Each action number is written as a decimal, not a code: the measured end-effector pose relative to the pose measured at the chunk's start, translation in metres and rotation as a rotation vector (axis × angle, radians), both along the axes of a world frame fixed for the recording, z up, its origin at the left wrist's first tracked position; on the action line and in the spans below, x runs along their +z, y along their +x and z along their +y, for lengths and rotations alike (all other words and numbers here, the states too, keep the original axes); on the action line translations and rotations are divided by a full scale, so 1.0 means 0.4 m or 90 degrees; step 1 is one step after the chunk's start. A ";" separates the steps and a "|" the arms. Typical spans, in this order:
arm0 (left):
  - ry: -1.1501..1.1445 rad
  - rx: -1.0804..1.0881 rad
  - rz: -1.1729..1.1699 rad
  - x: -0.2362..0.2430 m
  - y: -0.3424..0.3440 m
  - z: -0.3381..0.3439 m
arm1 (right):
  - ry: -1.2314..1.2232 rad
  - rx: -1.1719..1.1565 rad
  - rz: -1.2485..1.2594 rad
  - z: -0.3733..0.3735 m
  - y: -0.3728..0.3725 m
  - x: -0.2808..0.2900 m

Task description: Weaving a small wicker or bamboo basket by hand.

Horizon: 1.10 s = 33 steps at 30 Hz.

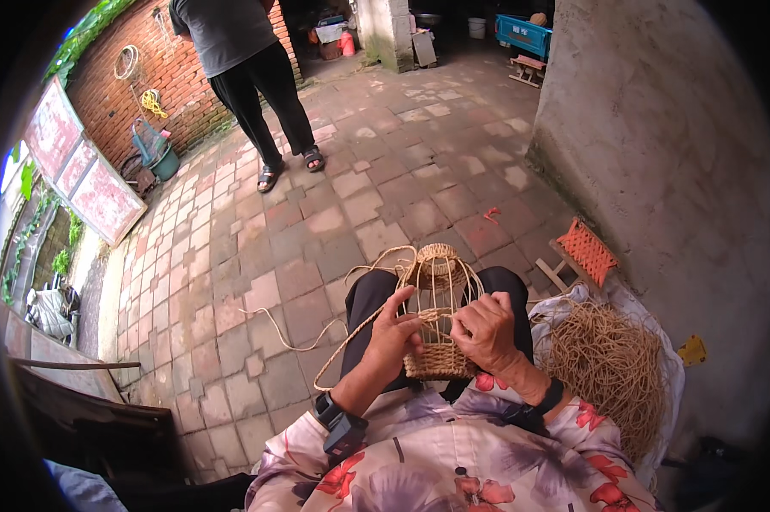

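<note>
A half-woven basket (440,362) of tan straw cord stands between my knees, with a tightly woven lower band, open upright strands and a woven ring at the far end. My left hand (390,334) is at its left side, index finger raised and the other fingers curled against the strands. Closed in a pinch, my right hand (489,331) grips cord at the right side, about mid-height. What lies inside its fingers is partly hidden. A long loose cord (348,342) trails from the basket past my left wrist and onto the paving.
To my right, a white sack (671,375) holds a heap of straw cord (611,363). Beyond it is a small stool with an orange woven seat (586,250), beside a plastered wall (658,162). Another person (253,81) stands ahead on the brick paving (317,230).
</note>
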<state>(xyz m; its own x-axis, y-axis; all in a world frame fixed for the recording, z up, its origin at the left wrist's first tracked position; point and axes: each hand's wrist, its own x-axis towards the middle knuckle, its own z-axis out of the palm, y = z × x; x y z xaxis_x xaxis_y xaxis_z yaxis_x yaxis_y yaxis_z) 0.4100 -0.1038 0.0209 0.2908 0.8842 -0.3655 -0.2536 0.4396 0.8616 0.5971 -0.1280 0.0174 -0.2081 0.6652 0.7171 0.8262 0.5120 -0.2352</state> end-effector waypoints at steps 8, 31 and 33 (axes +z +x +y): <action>-0.056 -0.008 -0.082 0.005 -0.011 0.003 | -0.072 0.094 -0.039 0.021 -0.023 0.034; -0.204 -0.100 -0.161 0.015 -0.046 0.060 | -0.173 0.180 0.040 0.025 -0.038 0.024; -0.200 -0.093 -0.158 0.011 -0.046 0.059 | -0.189 0.173 0.039 0.033 -0.036 0.012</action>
<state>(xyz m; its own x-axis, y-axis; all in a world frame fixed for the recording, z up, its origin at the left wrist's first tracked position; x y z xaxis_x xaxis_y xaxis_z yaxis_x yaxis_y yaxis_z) 0.3916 -0.0801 0.0253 0.5179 0.6842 -0.5134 -0.3523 0.7175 0.6009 0.5828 -0.1149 0.0222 -0.3682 0.7715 0.5189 0.6499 0.6127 -0.4497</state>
